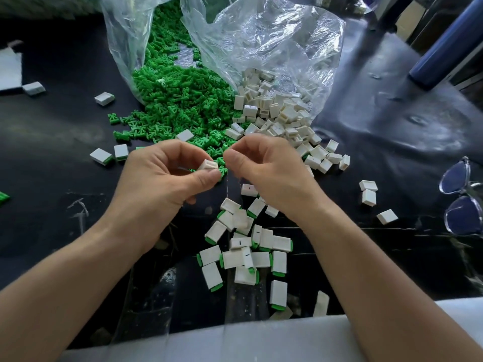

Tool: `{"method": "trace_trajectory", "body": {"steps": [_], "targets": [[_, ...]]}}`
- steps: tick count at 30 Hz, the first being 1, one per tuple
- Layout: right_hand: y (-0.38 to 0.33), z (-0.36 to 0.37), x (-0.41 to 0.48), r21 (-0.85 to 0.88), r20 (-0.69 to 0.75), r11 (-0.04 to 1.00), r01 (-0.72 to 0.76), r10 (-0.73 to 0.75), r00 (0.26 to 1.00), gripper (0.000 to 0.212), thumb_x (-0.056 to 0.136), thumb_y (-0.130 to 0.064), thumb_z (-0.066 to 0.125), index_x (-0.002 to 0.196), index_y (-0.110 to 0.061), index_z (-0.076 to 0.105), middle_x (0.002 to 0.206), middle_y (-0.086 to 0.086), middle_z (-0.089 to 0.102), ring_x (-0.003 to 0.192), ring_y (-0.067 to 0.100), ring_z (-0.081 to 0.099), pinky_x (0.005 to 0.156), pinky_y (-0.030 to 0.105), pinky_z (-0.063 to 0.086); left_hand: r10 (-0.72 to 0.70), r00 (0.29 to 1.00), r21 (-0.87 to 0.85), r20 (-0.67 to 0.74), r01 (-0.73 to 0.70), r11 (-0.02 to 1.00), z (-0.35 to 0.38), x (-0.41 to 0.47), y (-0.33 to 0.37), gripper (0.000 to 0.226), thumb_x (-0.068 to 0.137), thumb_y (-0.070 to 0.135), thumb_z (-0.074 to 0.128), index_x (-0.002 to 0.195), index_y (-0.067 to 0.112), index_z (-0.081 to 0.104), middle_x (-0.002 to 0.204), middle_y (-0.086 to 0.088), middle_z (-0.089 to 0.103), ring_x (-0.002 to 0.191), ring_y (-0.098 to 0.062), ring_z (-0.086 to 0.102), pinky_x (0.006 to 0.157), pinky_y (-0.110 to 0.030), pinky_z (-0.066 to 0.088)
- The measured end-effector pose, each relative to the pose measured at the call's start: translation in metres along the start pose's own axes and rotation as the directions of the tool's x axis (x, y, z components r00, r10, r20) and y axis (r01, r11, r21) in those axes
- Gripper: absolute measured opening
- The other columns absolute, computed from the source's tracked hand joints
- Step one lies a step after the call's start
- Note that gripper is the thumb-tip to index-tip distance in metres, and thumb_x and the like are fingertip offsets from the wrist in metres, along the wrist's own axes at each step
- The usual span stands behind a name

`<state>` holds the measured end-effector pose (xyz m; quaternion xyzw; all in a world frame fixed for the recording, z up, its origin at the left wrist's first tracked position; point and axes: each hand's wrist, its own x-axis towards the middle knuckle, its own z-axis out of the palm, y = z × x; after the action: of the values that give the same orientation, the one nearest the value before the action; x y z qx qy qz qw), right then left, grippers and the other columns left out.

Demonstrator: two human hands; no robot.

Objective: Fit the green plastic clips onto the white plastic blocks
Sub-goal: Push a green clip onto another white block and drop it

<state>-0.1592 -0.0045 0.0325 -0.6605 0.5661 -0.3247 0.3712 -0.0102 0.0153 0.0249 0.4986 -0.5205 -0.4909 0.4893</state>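
Progress early: few fitted blocks (247, 254) done, big clip & block piles (183, 105) remain; left hand (162, 178) pinches white block (207, 165), right hand (266, 168) curled, hold unclear

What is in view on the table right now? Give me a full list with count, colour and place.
clips: big heap, green, spilling from a bag, top centre
blocks: heap, white, spilling from the bag to the right of the clips
bags: two by the look, clear plastic, far side
finished blocks: roughly twenty, white with green ends, near edge between the forearms
stray blocks: several, white, scattered left and right
glasses: one pair, clear frame, right edge
bottle: one, dark blue, top right, partly cut off
table: one, black
held block: one, white, in left grip
left grip: pinches the held block
right grip: fingers curled beside it; what it holds is hidden
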Motion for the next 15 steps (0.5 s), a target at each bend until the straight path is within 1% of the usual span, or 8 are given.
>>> {"method": "trace_trajectory", "body": {"steps": [1, 2, 4, 5, 7, 9, 11, 15], "targets": [[0.002, 0.002, 0.001, -0.124, -0.059, 0.992, 0.033, -0.040, 0.997, 0.009, 0.087, -0.023, 0.061, 0.088, -0.016, 0.067, 0.079, -0.002, 0.062, 0.077, 0.013, 0.057, 0.076, 0.031, 0.047, -0.001, 1.000, -0.008, -0.010, 0.001, 1.000, 0.000, 0.000, 0.000, 0.016, 0.054, 0.024, 0.072, 0.067, 0.019, 0.064, 0.060, 0.008, 0.067, 0.054, -0.003, 0.060, 0.044, -0.013, 0.045], [0.003, 0.003, 0.001, -0.239, -0.089, 0.969, 0.059, -0.082, 0.993, 0.012, 0.087, -0.021, 0.061, 0.096, -0.016, 0.068, 0.085, -0.002, 0.060, 0.084, 0.015, 0.057, 0.082, 0.031, 0.045, -0.001, 1.000, -0.015, -0.016, 0.001, 1.000, 0.000, 0.000, -0.001, 0.015, 0.056, 0.023, 0.071, 0.068, 0.019, 0.064, 0.059, 0.008, 0.067, 0.055, -0.003, 0.062, 0.044, -0.013, 0.045], [0.006, 0.006, 0.002, -0.390, -0.062, 0.915, 0.100, -0.134, 0.989, 0.023, 0.089, -0.021, 0.059, 0.110, -0.018, 0.066, 0.098, 0.001, 0.057, 0.100, 0.018, 0.053, 0.087, 0.025, 0.037, 0.001, 1.000, -0.021, -0.017, -0.001, 1.000, 0.000, 0.000, -0.001, 0.015, 0.058, 0.022, 0.069, 0.071, 0.017, 0.064, 0.060, 0.007, 0.067, 0.055, -0.003, 0.063, 0.044, -0.013, 0.045], [0.007, 0.008, 0.003, -0.440, -0.034, 0.889, 0.123, -0.153, 0.988, 0.027, 0.090, -0.022, 0.057, 0.116, -0.019, 0.064, 0.103, 0.002, 0.055, 0.106, 0.019, 0.049, 0.087, 0.023, 0.032, 0.001, 1.000, -0.023, -0.017, -0.002, 1.000, 0.000, 0.001, -0.001, 0.014, 0.060, 0.021, 0.069, 0.072, 0.017, 0.064, 0.060, 0.007, 0.067, 0.055, -0.003, 0.063, 0.044, -0.013, 0.045], [0.009, 0.010, 0.004, -0.512, 0.021, 0.843, 0.164, -0.178, 0.984, 0.031, 0.091, -0.023, 0.055, 0.122, -0.023, 0.060, 0.110, 0.003, 0.054, 0.112, 0.020, 0.043, 0.085, 0.020, 0.027, -0.003, 1.000, -0.031, -0.016, 0.003, 1.000, 0.000, 0.001, -0.001, 0.013, 0.062, 0.018, 0.070, 0.073, 0.016, 0.065, 0.060, 0.007, 0.068, 0.055, -0.003, 0.064, 0.044, -0.013, 0.045], [0.009, 0.012, 0.004, -0.567, 0.077, 0.802, 0.189, -0.177, 0.981, 0.032, 0.091, -0.024, 0.055, 0.123, -0.023, 0.059, 0.113, 0.003, 0.052, 0.114, 0.019, 0.040, 0.085, 0.020, 0.026, -0.009, 1.000, -0.034, -0.014, 0.009, 0.999, 0.000, 0.001, -0.001, 0.014, 0.060, 0.019, 0.069, 0.073, 0.015, 0.065, 0.060, 0.007, 0.068, 0.054, -0.003, 0.063, 0.044, -0.013, 0.045], [0.011, 0.012, 0.005, -0.600, 0.114, 0.772, 0.207, -0.174, 0.978, 0.028, 0.091, -0.023, 0.056, 0.118, -0.020, 0.061, 0.112, 0.003, 0.052, 0.113, 0.019, 0.040, 0.082, 0.020, 0.026, -0.011, 1.000, -0.029, -0.009, 0.010, 1.000, 0.001, 0.001, -0.001, 0.016, 0.059, 0.021, 0.069, 0.073, 0.015, 0.065, 0.059, 0.006, 0.068, 0.054, -0.003, 0.063, 0.044, -0.013, 0.045], [0.009, 0.013, 0.004, -0.592, 0.118, 0.780, 0.203, -0.165, 0.979, 0.016, 0.089, -0.019, 0.057, 0.104, -0.015, 0.061, 0.107, 0.003, 0.054, 0.105, 0.021, 0.046, 0.075, 0.022, 0.027, -0.016, 1.000, -0.027, -0.010, 0.015, 1.000, 0.000, 0.001, -0.002, 0.018, 0.058, 0.022, 0.070, 0.074, 0.015, 0.066, 0.060, 0.006, 0.068, 0.055, -0.003, 0.064, 0.045, -0.013, 0.046]]}}
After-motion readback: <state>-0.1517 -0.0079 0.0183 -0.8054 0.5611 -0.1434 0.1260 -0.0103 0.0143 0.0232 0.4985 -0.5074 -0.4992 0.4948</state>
